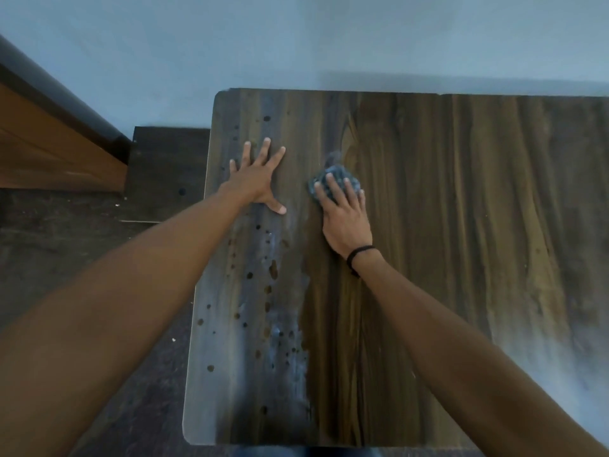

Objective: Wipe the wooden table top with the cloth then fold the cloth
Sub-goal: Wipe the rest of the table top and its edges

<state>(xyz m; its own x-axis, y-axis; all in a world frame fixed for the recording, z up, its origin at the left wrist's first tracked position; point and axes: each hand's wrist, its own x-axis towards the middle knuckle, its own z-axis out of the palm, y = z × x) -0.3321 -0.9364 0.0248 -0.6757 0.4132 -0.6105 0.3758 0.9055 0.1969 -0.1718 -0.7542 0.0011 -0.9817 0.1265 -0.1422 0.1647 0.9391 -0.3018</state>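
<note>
On the dark brown wooden table (461, 225), our right hand (344, 216) presses flat the crumpled grey-blue cloth (333, 179) to wipe; our left hand (255, 179), fingers spread, steadies us.

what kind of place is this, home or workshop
Probably an ordinary indoor room, likely a home: a wooden table against a plain pale wall, a dark floor, and wooden furniture at the left.

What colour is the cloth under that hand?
The cloth is dark blue-grey, bunched under the right hand; the head view shows it.
</note>
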